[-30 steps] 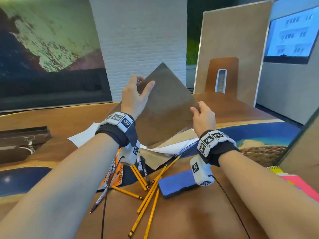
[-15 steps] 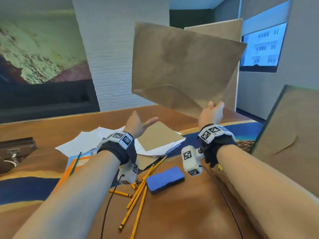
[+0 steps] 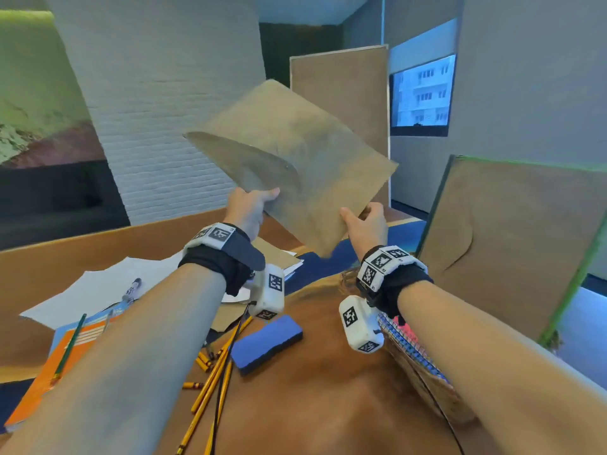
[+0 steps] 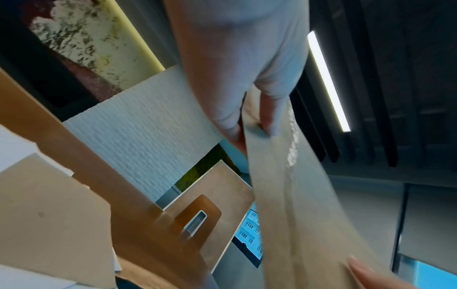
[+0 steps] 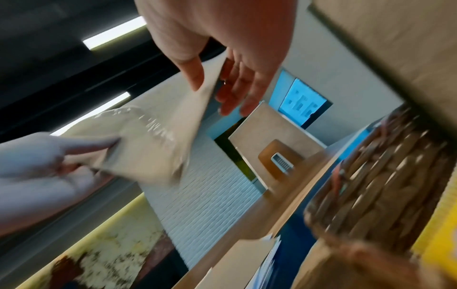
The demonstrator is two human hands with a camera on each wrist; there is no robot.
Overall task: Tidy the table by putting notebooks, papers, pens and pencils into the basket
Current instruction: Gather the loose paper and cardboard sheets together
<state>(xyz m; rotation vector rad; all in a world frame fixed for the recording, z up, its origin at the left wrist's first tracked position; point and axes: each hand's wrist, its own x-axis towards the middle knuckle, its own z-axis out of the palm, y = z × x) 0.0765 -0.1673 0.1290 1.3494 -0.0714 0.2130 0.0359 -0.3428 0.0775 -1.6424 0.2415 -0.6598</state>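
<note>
Above the table (image 3: 312,405), I am holding the brown envelope (image 3: 295,165) aloft | left hand (image 3: 246,210) pinching its flap edge, right hand (image 3: 368,224) gripping the lower corner | tilting it (keeping it flat) toward the basket (image 3: 437,392) at my right.

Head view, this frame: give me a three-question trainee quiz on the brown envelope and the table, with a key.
1. True or false: both hands hold the large brown paper envelope in the air.
2. Which lies on the table between the forearms? A) flat blue rectangular eraser block B) scissors C) mug
3. Fill in: the yellow pencils lie on the ___, not in the woven wicker basket.

Key: 1 true: left hand and right hand each grip a lower edge. 2 A. 3 table.
</note>
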